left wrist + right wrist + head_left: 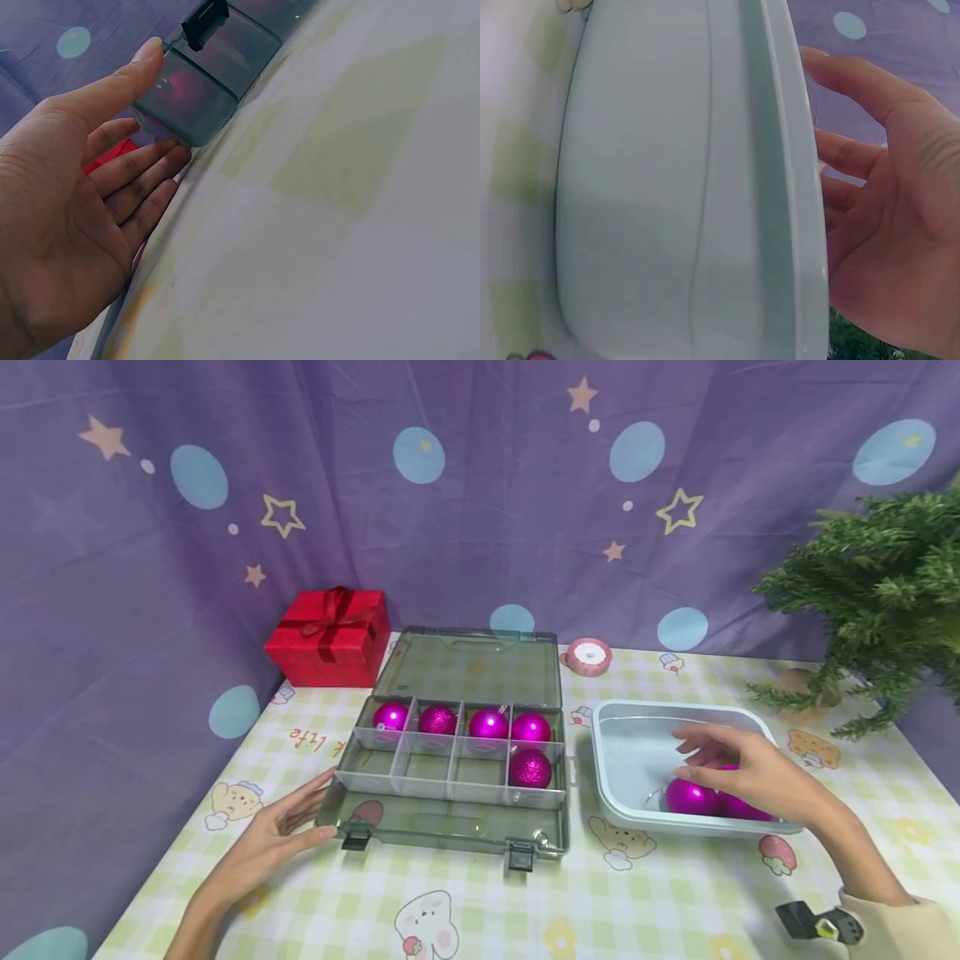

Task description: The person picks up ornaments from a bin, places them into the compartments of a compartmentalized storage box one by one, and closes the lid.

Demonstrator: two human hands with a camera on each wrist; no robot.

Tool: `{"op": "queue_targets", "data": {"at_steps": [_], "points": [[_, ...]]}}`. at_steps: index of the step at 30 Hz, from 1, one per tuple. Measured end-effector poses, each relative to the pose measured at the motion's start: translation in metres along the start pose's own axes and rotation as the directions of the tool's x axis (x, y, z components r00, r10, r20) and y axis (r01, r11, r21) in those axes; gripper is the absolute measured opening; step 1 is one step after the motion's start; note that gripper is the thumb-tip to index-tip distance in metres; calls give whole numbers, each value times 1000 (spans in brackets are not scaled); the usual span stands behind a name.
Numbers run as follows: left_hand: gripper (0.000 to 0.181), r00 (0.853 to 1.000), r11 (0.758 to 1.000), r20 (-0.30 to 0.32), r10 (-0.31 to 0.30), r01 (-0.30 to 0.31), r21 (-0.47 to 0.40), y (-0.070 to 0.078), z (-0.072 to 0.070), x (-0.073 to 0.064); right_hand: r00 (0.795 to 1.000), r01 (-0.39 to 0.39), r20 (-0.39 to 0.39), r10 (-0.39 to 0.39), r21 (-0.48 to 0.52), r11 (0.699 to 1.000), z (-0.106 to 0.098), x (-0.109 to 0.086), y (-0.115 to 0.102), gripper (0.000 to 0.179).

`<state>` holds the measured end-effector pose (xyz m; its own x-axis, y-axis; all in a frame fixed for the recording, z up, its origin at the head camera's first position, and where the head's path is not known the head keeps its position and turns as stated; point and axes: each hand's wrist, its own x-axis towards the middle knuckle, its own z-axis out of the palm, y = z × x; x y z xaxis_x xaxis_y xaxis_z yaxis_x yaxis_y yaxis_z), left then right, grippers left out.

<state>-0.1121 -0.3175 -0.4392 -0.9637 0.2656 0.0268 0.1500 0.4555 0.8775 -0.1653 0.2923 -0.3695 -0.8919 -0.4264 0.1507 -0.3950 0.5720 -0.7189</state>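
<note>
A translucent grey divider case point(450, 822) lies with its lid point(480, 668) laid back. Its far row holds several magenta Christmas balls, among them a glossy ball point(488, 724) and a glittery ball point(437, 721). One more glittery ball point(530, 769) sits in the rightmost near compartment. My left hand point(273, 835) touches the case's front left corner, thumb at the front edge and fingers extended along the side point(97, 165). My right hand point(757, 768) hovers inside the pale blue tub point(637, 752), fingers loosely bent, over magenta balls point(692, 797). In the right wrist view the tub wall hides its fingertips.
A red gift box point(330, 639) with a dark bow stands at the back left. Behind the case lies a pink ribbon spool point(588, 657). A green artificial tree point(892, 585) spreads its branches at the right, beyond the tub. A purple curtain point(480, 543) hangs behind the table.
</note>
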Motion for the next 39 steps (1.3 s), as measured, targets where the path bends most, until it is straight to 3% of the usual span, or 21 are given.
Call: {"op": "queue_targets", "data": {"at_steps": [12, 22, 31, 39], "points": [[69, 1000, 1000, -4, -16, 16, -8, 2, 0, -1, 993, -102, 61, 104, -41, 994, -8, -12, 10, 46], [69, 1000, 1000, -2, -15, 15, -21, 1, 0, -1, 988, -84, 127, 90, -50, 995, -5, -12, 17, 40], [69, 1000, 1000, -6, -6, 6, -15, 1, 0, 0, 957, -115, 259, 135, -88, 989, -4, -5, 17, 47], [69, 1000, 1000, -9, -4, 4, -18, 0, 0, -1, 945, -115, 292, 149, -130, 985, -2, 0, 14, 39]]}}
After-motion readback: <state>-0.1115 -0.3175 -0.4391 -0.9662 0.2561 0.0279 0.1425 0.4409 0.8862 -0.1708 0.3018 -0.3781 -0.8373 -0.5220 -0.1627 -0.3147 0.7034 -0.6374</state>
